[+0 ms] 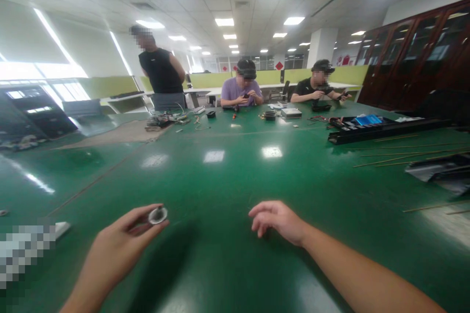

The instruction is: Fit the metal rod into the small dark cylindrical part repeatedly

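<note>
Between the thumb and fingers of my left hand (123, 242) is a small round object (158, 215) with a pale rim and a dark centre, held above the green table (220, 186). My right hand (277, 220) hovers over the table to the right of it, fingers loosely bent and apart, holding nothing. The two hands do not touch each other.
A blurred white object (29, 249) lies at the left edge. Thin rods (411, 156) and a long black channel (385, 130) are at the right. Electronic parts (165, 120) lie at the far side, where two people sit; another person stands behind them.
</note>
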Tool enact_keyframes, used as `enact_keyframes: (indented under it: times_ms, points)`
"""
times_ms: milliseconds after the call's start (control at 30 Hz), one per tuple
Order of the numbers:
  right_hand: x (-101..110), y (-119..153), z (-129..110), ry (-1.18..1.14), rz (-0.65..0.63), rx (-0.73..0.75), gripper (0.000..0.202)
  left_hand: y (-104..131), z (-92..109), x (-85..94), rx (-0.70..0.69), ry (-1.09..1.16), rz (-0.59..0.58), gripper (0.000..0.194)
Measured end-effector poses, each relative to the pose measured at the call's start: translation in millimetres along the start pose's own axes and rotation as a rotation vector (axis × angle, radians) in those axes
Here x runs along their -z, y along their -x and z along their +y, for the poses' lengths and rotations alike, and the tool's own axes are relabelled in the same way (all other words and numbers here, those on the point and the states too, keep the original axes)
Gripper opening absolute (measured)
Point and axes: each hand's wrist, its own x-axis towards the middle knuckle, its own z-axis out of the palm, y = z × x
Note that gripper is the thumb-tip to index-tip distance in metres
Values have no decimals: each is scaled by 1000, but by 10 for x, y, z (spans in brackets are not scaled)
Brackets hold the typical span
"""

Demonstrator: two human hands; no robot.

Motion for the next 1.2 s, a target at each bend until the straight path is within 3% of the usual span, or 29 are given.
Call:
enact_keyframes:
  times_ms: [100,233,333,433,633,867,1100,1200]
  points:
    - [30,11,-53,92,54,-30,34,-152,309,-353,-214,103,-152,40]
    - [69,5,-57,125,61,-91,39,-140,718,-738,-453,102,-264,25]
    - [73,-3,-17,83,54,-97,48,-52,851,-918,-509,130,-325,26]
    - [49,6,4,102,48,-94,55,42,854,-1031,-537,175,-348,27]
    - [-6,48,-4,197,47,-104,53,153,757,-1133,-549,208,-344,30]
    - [-27,55,-34,226,20,-121,42,222,757,-1104,-577,237,-341,31]
    - [-61,10,-60,243,-3,-134,38,167,776,-1141,-611,196,-306,32]
    - [-54,-13,-26,174,53,-141,39,307,756,-1034,-560,93,-226,48]
